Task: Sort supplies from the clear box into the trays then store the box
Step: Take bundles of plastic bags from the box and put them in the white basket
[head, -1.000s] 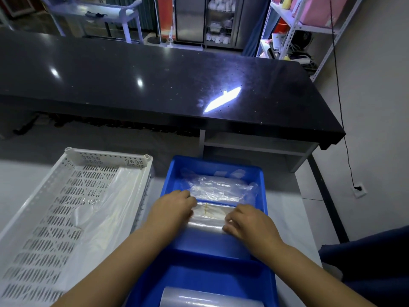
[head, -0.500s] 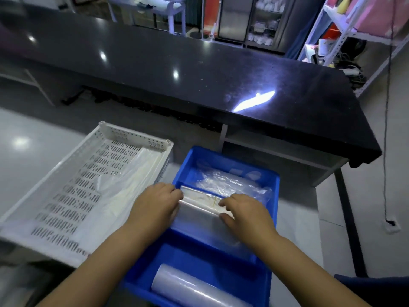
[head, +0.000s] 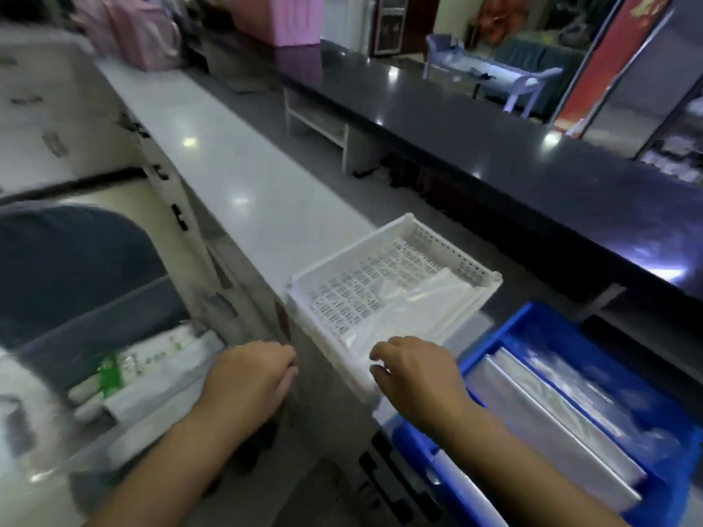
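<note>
I'd reach my left hand point(head: 253, 378), loosely curled and empty, into the clear box point(head: 114, 405) low at left and take one pack squarely; my right hand point(head: 414, 368), open, hovers by the white tray point(head: 392, 294), blue tray point(head: 540, 329) rightmost.

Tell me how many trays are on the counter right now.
2. The white perforated tray sits on the pale counter, just beyond the right hand. The blue tray is to its right, partly cut off by the frame edge, so more could be out of view.

Blurred clear box point(head: 125, 378), edge-cropped
</note>
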{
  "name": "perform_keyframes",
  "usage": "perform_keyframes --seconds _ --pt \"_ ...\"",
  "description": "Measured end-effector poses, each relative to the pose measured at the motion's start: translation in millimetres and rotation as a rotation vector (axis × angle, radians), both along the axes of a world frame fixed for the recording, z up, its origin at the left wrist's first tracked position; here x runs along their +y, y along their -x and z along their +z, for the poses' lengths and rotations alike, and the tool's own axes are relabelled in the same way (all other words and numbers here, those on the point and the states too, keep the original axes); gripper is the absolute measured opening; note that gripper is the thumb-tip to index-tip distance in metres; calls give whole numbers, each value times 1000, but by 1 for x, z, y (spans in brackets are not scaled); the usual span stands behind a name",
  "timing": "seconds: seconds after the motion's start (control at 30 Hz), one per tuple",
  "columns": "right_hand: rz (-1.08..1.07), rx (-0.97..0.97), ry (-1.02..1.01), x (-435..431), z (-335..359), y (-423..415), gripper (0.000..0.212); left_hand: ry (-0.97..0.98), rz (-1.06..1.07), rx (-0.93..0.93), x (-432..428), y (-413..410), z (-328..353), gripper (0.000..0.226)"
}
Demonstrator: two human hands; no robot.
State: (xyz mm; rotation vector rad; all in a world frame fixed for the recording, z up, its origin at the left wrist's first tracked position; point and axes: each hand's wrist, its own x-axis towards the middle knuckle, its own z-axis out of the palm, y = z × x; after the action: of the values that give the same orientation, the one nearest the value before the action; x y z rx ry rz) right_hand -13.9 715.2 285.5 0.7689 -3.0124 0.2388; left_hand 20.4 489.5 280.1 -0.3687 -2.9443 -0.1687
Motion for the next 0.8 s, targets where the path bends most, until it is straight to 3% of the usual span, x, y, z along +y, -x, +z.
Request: perform_keyframes --seconds 0.17,0.47,0.8 --pt "162 19 -99 -124 -9 -2 13 1 147 3 -128 -34 -12 28" --pt "316 -90 -85 -319 -56 -12 16 -60 550 -94 -341 -89 -40 16" --pt "319 -240 -232 -405 -117 34 21 -220 742 -265 -420 -106 -79 19"
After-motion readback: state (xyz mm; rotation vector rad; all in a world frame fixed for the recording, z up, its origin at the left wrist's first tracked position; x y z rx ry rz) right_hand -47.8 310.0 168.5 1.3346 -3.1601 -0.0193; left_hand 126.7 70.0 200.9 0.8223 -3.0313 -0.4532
